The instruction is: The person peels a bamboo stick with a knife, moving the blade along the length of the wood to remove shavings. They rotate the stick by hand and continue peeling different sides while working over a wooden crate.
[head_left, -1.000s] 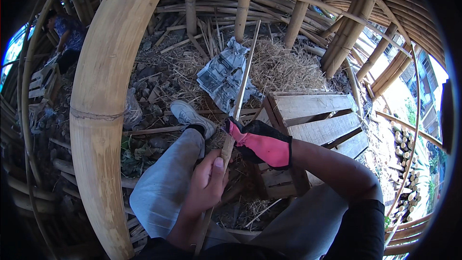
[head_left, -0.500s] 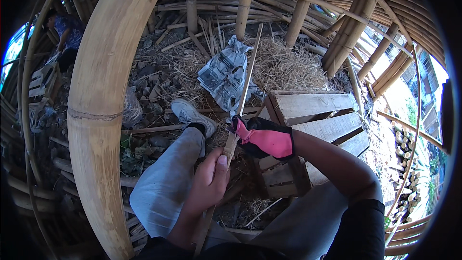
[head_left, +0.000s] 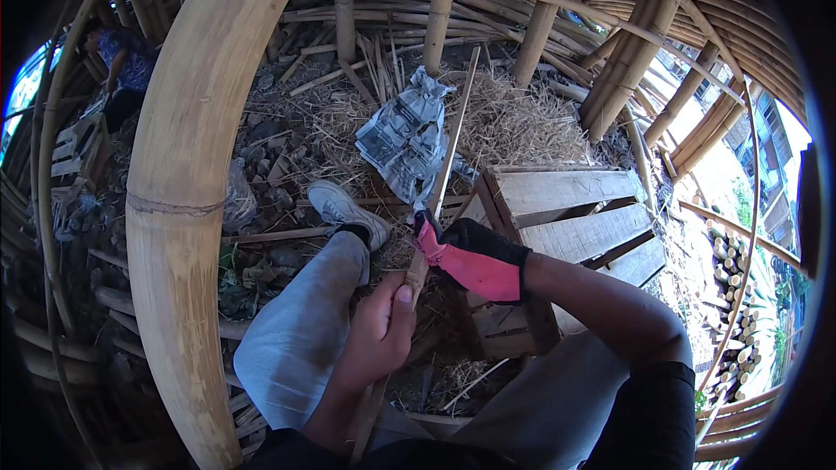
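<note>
A long, thin bamboo strip (head_left: 456, 126) slants from my lap up and away between my legs. My bare left hand (head_left: 383, 324) is wrapped round its lower part, with the thumb lying along the top. Just beyond, my right hand (head_left: 477, 261), in a pink and black glove, is closed at the strip with its fingertips pressed against it. Whether a small tool is also inside the glove cannot be made out. The strip's lower end runs under my left forearm toward my body.
A slatted wooden crate (head_left: 570, 209) stands beside my right hand. Crumpled newspaper (head_left: 405, 135) lies on straw ahead. A thick bamboo pole (head_left: 178, 174) rises close on my left. Another person (head_left: 126, 61) sits at far left; cut bamboo (head_left: 736, 305) is stacked at far right.
My gloved right hand has shifted slightly and turned at the wrist against the strip. The strip's far tip has swung a little to the right. My left hand keeps its hold.
</note>
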{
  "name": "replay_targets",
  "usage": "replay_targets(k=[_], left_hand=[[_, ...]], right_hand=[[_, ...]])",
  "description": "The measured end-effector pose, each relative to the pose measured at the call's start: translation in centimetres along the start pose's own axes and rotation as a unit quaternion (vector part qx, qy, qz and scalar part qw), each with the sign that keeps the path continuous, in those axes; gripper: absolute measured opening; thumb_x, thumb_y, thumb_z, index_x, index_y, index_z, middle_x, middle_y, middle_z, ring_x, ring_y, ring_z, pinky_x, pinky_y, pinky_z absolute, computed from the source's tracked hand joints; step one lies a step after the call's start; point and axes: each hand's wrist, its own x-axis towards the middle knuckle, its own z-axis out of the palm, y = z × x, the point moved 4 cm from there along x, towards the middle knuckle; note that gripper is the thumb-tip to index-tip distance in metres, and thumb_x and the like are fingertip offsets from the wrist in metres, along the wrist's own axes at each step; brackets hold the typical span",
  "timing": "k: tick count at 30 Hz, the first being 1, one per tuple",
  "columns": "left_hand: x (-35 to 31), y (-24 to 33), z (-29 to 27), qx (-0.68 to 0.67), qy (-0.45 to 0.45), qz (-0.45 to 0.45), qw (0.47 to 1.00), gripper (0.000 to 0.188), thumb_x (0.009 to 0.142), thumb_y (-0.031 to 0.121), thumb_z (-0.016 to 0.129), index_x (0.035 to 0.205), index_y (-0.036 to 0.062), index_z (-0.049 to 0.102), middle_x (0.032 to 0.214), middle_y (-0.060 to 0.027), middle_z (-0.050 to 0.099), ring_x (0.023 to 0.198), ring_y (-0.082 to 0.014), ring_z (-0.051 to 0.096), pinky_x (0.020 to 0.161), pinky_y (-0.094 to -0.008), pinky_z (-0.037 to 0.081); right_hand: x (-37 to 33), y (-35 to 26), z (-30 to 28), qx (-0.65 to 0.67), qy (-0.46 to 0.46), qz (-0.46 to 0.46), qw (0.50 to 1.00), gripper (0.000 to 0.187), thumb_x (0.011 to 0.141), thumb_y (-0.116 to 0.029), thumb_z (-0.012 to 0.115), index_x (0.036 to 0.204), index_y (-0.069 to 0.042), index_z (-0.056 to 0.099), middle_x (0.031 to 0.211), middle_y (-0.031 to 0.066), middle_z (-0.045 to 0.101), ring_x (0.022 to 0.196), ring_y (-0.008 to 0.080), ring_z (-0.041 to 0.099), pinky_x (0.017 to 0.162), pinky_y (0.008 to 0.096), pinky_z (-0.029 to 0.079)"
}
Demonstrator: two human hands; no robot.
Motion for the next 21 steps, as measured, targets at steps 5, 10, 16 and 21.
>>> replay_targets(k=[5, 10, 16, 21], left_hand=[[-0.1, -0.3, 0.3, 0.008, -0.015, -0.016, 1.000, 0.021, 0.106, 0.020, 0.045, 0.108, 0.0025, 0.057, 0.064, 0.0007, 0.046, 0.056, -0.0055, 0.043, 0.053, -0.0274, 0.036], [0.0, -1.1, 0.1, 0.031, -0.023, -0.020, 0.999, 0.016, 0.104, 0.017, 0.047, 0.105, 0.0036, 0.057, 0.065, -0.0019, 0.047, 0.058, -0.0080, 0.044, 0.054, -0.0300, 0.038], [0.3, -1.3, 0.7, 0.029, -0.049, -0.030, 0.998, 0.018, 0.104, 0.018, 0.047, 0.106, 0.0028, 0.057, 0.064, -0.0003, 0.047, 0.055, -0.0063, 0.045, 0.052, -0.0281, 0.038], [0.7, 0.2, 0.5, -0.054, -0.024, -0.046, 0.997, 0.022, 0.106, 0.021, 0.045, 0.109, 0.0017, 0.055, 0.062, 0.0040, 0.043, 0.053, -0.0021, 0.040, 0.049, -0.0231, 0.033]], right_hand=[[-0.2, 4.2, 2.1, 0.317, -0.021, 0.047, 0.947, 0.048, 0.102, -0.057, 0.045, 0.099, -0.013, 0.062, 0.082, -0.0035, 0.059, 0.070, 0.0093, 0.054, 0.065, 0.0273, 0.047], [0.0, 3.5, 1.5, 0.285, -0.062, 0.166, 0.942, 0.064, 0.098, -0.073, 0.034, 0.099, -0.015, 0.062, 0.083, -0.0055, 0.057, 0.070, 0.0060, 0.052, 0.065, 0.0239, 0.045], [0.6, 7.4, 2.6, 0.390, -0.183, 0.066, 0.900, 0.049, 0.099, -0.061, 0.047, 0.089, -0.015, 0.063, 0.079, -0.0075, 0.056, 0.065, 0.0061, 0.052, 0.062, 0.0264, 0.042], [0.3, 5.2, 1.3, 0.370, -0.104, 0.124, 0.915, 0.035, 0.097, -0.045, 0.055, 0.082, -0.014, 0.063, 0.078, -0.0073, 0.056, 0.065, 0.0052, 0.050, 0.061, 0.0243, 0.038]])
